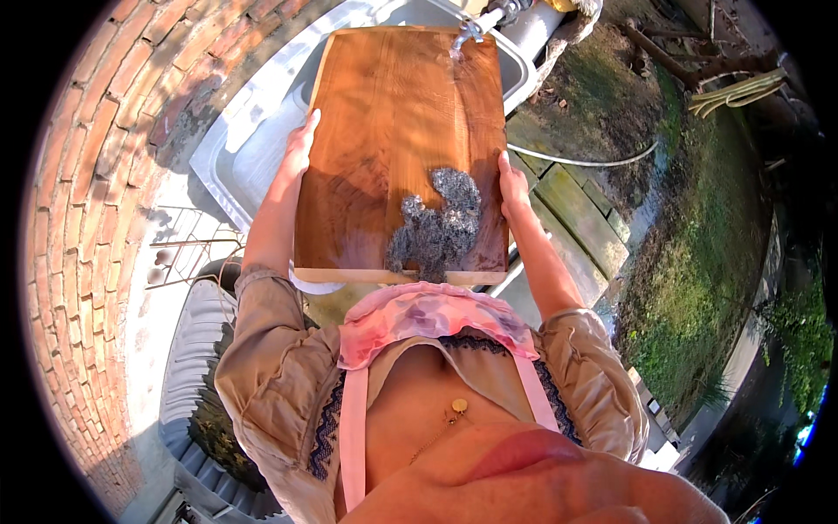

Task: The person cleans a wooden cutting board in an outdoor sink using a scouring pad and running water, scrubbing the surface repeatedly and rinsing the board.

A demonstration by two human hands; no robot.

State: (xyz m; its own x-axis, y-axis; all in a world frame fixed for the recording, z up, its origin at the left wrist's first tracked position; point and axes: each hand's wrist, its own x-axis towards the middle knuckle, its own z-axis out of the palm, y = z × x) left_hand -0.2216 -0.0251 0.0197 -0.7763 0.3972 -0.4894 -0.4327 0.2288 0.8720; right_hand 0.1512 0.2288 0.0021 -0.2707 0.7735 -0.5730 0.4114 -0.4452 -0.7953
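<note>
A large rectangular wooden board [375, 113] with a wet-looking, reddish-brown top is in front of me, over a sink. My left hand [302, 138] grips its left edge, with most of the fingers hidden along the side and beneath. On the opposite edge my right hand [513, 185] has hold of it, thumb by the top surface. A lumpy, speckled dark grey patch [441, 223] covers the lower right of the board; whether it is a scourer, suds or something else I cannot tell. At the board's far right corner a metal tap [469, 33] hangs over the wood.
Under the board lies a light grey sink [249, 166]. A brick wall [96, 113] rises on the left, near a ridged grey tub [196, 367] and a thin wire rack [188, 240]. To the right are paving slabs [580, 210], a pale hose [602, 162] and mossy ground [690, 262].
</note>
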